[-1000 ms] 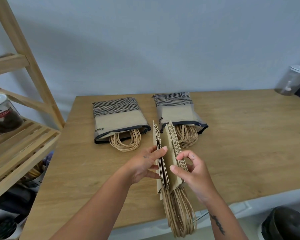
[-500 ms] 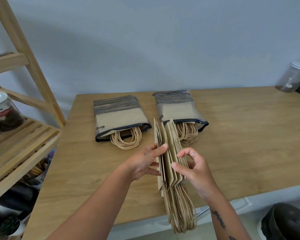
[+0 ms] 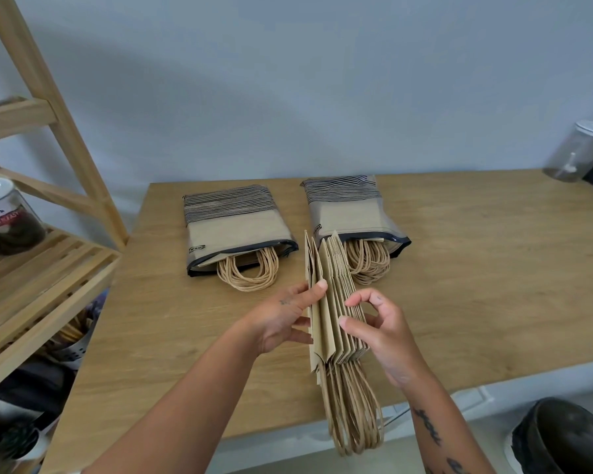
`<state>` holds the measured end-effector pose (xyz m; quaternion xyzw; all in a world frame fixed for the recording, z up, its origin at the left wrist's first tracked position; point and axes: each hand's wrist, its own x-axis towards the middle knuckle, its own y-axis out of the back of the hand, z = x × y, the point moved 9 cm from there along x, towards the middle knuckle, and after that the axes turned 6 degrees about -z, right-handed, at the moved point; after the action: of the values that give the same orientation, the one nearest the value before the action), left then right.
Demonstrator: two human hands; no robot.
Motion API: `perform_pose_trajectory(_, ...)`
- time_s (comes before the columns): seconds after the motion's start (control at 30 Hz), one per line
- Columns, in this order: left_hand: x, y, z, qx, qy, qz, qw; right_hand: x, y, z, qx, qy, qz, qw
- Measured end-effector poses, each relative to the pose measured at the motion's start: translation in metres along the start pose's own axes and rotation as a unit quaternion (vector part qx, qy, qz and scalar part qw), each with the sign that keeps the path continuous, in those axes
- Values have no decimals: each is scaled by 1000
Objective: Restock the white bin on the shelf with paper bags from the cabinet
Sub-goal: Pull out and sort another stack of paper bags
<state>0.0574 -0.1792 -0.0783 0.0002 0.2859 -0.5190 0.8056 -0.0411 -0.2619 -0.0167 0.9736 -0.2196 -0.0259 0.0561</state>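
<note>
A stack of folded brown paper bags (image 3: 332, 302) stands on edge on the wooden table (image 3: 476, 275), twine handles hanging over the near edge. My left hand (image 3: 284, 319) grips the leftmost bags, thumb on top. My right hand (image 3: 377, 323) pinches the right part of the stack, and the bags fan apart between the hands. Two plastic-wrapped packs of paper bags lie flat farther back, the left pack (image 3: 233, 227) and the right pack (image 3: 349, 210), handles spilling toward me. No white bin is in view.
A wooden shelf unit (image 3: 41, 268) stands at the left with a jar (image 3: 7, 217) on it. A clear container with a lid (image 3: 579, 152) sits at the table's far right. A dark round object (image 3: 561, 436) is below the table at the right.
My right fingers have leafed further through the stack, so more bags are separated to the left. Both hands stay on the stack in the same place.
</note>
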Motion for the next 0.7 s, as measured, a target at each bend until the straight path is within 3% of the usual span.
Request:
perform_pose_trajectory(0.2, -4, -4, 1, -7, -7, -21, 1000, 2, 3, 3, -35, 4, 10, 999)
perform_pose_trajectory(0.57, -7, -3, 0, -31, -4, -1, 1000, 0, 5, 4, 0, -18, 10, 1000)
perform_pose_trajectory(0.7, -7, -4, -15, 12, 14, 3, 1000, 3, 4, 7, -5, -32, -6, 999)
